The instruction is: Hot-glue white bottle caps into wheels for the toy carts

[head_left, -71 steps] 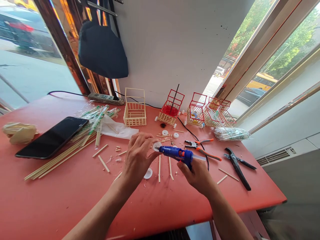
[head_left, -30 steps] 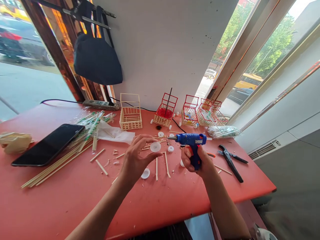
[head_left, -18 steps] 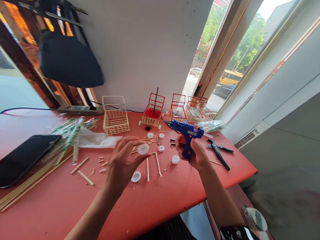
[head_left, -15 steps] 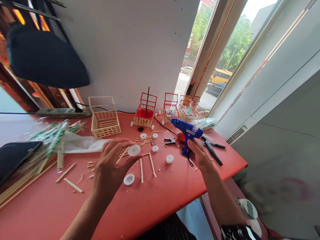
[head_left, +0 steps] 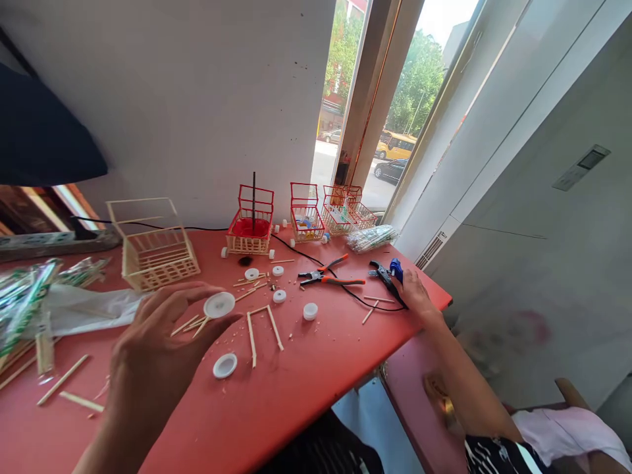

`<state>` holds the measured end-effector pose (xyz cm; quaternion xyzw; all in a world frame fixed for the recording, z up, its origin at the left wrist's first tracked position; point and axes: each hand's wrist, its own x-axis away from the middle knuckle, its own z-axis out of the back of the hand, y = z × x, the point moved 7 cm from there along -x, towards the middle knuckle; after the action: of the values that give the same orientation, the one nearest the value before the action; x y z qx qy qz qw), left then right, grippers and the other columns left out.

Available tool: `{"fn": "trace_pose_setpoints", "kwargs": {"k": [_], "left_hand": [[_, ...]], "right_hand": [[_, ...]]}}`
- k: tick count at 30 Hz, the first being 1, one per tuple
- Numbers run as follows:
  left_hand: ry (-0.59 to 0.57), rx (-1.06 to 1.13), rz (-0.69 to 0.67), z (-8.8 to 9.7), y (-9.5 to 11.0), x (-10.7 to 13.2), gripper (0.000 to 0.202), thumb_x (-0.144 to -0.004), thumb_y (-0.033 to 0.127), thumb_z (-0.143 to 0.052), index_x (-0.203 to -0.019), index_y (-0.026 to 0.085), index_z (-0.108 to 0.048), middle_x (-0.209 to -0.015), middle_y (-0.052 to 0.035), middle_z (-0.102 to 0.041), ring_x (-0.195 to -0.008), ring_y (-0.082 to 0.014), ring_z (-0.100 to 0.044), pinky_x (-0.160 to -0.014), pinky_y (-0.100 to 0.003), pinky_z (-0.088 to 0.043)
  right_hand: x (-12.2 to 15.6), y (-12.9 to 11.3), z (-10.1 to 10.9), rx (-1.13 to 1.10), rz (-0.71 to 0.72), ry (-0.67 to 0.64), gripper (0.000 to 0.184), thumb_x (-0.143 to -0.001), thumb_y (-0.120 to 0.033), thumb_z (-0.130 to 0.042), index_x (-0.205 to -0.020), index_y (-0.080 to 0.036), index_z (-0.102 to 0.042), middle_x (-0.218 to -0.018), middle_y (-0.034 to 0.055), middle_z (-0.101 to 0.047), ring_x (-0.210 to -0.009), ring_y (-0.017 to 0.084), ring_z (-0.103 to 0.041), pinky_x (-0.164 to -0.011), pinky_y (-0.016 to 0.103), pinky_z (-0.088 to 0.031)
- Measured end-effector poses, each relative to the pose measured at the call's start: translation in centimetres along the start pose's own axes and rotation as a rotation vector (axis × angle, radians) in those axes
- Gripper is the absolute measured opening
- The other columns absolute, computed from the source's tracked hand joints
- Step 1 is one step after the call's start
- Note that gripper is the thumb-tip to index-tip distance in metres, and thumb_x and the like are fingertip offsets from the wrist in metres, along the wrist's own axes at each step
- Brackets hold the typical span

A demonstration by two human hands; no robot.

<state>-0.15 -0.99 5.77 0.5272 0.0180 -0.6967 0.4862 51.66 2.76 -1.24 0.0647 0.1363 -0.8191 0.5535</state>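
My left hand (head_left: 158,336) pinches a round white plastic cap (head_left: 219,305) between thumb and fingertips, raised above the table. At the table's right edge, my right hand (head_left: 415,295) is closed around a blue glue gun (head_left: 395,268), now low at the tabletop and mostly hidden by the hand. Black-handled cutters (head_left: 388,280) lie just left of it. Pliers with orange-and-black handles (head_left: 328,273) rest further left. Below the left hand's cap, another white cap (head_left: 225,366) lies on the table, with short wooden sticks (head_left: 251,339) beside it. A stacked white cap (head_left: 310,311) stands near the middle.
Along the wall stand a plain wooden-stick basket (head_left: 160,253), a red-trimmed cart (head_left: 250,227) on white wheels and more red-framed carts (head_left: 306,214). A clear-wrapped bundle (head_left: 371,238) lies at the back right. A black cord (head_left: 296,247) crosses the red table (head_left: 291,401).
My right hand has carried the glue gun from mid-air down to the table's right edge, uncovering the pliers. The left hand still holds the cap. The view has turned rightward.
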Motion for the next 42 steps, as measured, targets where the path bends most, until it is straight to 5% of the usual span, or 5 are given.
{"fn": "trace_pose_setpoints", "kwargs": {"k": [5, 12, 24, 36, 42], "left_hand": [[0.031, -0.018, 0.033, 2.3, 0.1, -0.6, 0.052, -0.090, 0.078, -0.058, -0.100, 0.029, -0.070, -0.103, -0.0035, -0.076, -0.099, -0.0294, -0.073, -0.084, -0.039, -0.053], [0.000, -0.032, 0.110, 4.4, -3.7, 0.0, 0.050, -0.088, 0.075, -0.064, -0.104, 0.028, -0.071, -0.107, -0.0054, -0.075, -0.100, -0.0319, -0.073, -0.083, -0.042, -0.052], [-0.029, -0.046, 0.099, 4.6, -7.1, 0.5, 0.042, -0.095, 0.063, -0.064, -0.104, 0.022, -0.070, -0.105, -0.0077, -0.075, -0.105, -0.0301, -0.070, -0.092, -0.040, -0.051], [-0.013, -0.037, 0.164, 4.8, -8.7, 1.4, 0.037, -0.092, 0.058, -0.067, -0.101, 0.022, -0.071, -0.102, -0.0073, -0.075, -0.104, -0.0310, -0.071, -0.093, -0.041, -0.051], [-0.013, -0.037, 0.190, 5.0, -9.0, 1.8, 0.036, -0.092, 0.058, -0.069, -0.101, 0.023, -0.072, -0.104, -0.0058, -0.076, -0.104, -0.0279, -0.070, -0.092, -0.038, -0.051]], "right_hand": [[-0.4, 0.8, -1.3, 0.079, -0.035, -0.070, 0.044, -0.106, -0.048, -0.048, -0.132, -0.016, -0.062, -0.130, 0.0248, -0.066, -0.124, 0.039, -0.064, -0.099, 0.050, -0.054], [-0.6, 1.3, -1.5, 0.137, -0.011, -0.128, 0.054, -0.106, -0.051, -0.041, -0.133, -0.009, -0.064, -0.130, 0.0295, -0.067, -0.125, 0.043, -0.064, -0.104, 0.054, -0.052], [-0.7, 1.2, -1.2, 0.171, -0.023, -0.183, 0.073, -0.102, -0.062, -0.044, -0.151, -0.009, -0.052, -0.144, 0.0264, -0.063, -0.135, 0.042, -0.060, -0.106, 0.053, -0.050], [-1.0, 1.6, -1.1, 0.174, -0.007, -0.149, 0.066, -0.094, -0.063, -0.054, -0.133, -0.012, -0.063, -0.130, 0.0257, -0.071, -0.121, 0.042, -0.069, -0.095, 0.049, -0.055], [-0.9, 2.2, -1.1, 0.149, -0.058, -0.134, 0.065, -0.095, -0.058, -0.051, -0.140, -0.012, -0.059, -0.128, 0.0249, -0.072, -0.115, 0.041, -0.072, -0.091, 0.049, -0.056]]}}
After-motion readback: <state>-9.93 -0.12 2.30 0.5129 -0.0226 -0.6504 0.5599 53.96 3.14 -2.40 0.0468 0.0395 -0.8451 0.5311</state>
